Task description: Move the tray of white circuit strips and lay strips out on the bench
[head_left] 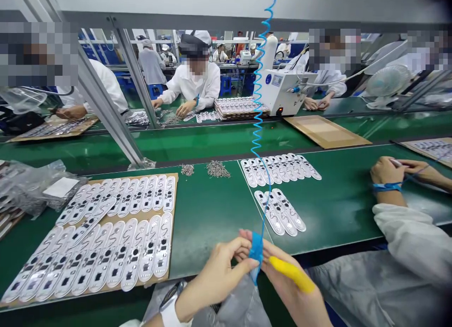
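Observation:
My left hand and my right hand meet at the near edge of the green bench. Both pinch a blue wrist strap that hangs from a blue coiled cord. A yellow finger cot covers one finger of my right hand. A watch sits on my left wrist. White plastic remote shells lie in a short row just beyond my hands, with a longer row behind them.
A cardboard sheet on the left carries several rows of white shells. Two small piles of metal parts lie mid-bench. A co-worker's hand and white sleeve are at right. Plastic bags sit far left. Other workers and a white machine stand across the belt.

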`<state>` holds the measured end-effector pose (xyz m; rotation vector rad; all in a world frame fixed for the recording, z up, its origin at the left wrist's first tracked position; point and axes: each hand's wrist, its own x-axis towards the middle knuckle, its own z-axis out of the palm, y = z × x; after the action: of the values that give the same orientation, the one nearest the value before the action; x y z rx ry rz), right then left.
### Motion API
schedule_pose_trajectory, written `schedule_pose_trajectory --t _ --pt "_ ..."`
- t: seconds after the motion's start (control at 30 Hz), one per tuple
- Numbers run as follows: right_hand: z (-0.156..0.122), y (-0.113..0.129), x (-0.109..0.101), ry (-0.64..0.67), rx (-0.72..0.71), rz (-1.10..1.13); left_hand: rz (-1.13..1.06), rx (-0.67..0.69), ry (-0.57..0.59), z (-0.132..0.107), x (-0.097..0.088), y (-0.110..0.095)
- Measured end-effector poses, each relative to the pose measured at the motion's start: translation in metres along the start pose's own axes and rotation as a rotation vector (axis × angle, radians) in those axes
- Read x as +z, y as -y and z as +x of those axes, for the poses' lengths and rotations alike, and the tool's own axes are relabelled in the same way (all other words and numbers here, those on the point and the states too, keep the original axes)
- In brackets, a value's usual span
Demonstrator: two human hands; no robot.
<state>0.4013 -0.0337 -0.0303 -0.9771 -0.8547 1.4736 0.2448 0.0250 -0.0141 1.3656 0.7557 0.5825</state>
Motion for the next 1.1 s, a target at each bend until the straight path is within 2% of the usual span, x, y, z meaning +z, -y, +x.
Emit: schedule_pose_trajectory --t 0.1,0.2,0.27,0.33,0.37,0.4,0.47,0.53,0.6,0.63,0.7,0.77,0.83,0.87,0.9,0.97,1.03,1.1 --pt "0.011 -0.005 0.006 0.020 -0.091 0.136 0.058 0.024 -0.010 -0.005 0.003 -0.007" --pt "0.027 -0.032 0.008 -0.081 -0.232 -0.051 0.233 0.036 -0.025 -0.013 0.015 0.001" --pt "0.042 -0.050 0.008 -0.157 -0.266 -0.211 0.367 0.065 0.103 -0.018 0.031 0.019" --pt "0.056 -0.056 0.008 -0.255 -0.272 -0.367 0.442 0.142 0.351 -0.018 0.046 0.040" --pt "0.061 -0.053 0.009 -0.284 -0.298 -0.465 0.471 0.176 0.418 -0.017 0.052 0.048" --pt "0.063 -0.047 0.012 -0.281 -0.341 -0.569 0.483 0.210 0.453 -0.015 0.055 0.052" --pt "0.059 -0.025 0.020 -0.151 -0.405 -0.681 0.482 0.240 0.398 -0.013 0.055 0.049" --pt "0.042 0.002 0.030 0.075 -0.313 -0.511 0.450 0.248 0.361 -0.014 0.047 0.034" --pt "0.021 0.026 0.035 0.195 -0.158 -0.135 0.422 0.273 0.418 -0.019 0.037 0.018" --pt "0.013 0.036 0.033 0.180 -0.124 0.031 0.408 0.326 0.471 -0.022 0.032 0.012" --pt "0.007 0.046 0.016 0.002 -0.186 0.157 0.418 0.488 0.531 -0.022 0.023 0.006" --pt "0.019 0.042 -0.016 -0.309 -0.328 -0.052 0.549 0.567 0.468 -0.011 0.012 0.006" --pt "0.043 0.025 -0.052 -0.606 -0.396 -0.555 0.772 0.489 0.372 0.009 0.000 0.007" --pt "0.056 0.013 -0.068 -0.704 -0.350 -0.877 0.888 0.439 0.350 0.021 -0.006 0.008" --pt "0.068 0.000 -0.081 -0.750 -0.278 -1.146 0.994 0.410 0.347 0.033 -0.011 0.010" --pt "0.084 -0.025 -0.098 -0.749 -0.186 -1.511 1.142 0.400 0.350 0.053 -0.017 0.015" --pt "0.088 -0.043 -0.105 -0.727 -0.193 -1.678 1.211 0.407 0.341 0.064 -0.019 0.022" --pt "0.083 -0.052 -0.109 -0.730 -0.268 -1.719 1.236 0.414 0.322 0.071 -0.019 0.031"
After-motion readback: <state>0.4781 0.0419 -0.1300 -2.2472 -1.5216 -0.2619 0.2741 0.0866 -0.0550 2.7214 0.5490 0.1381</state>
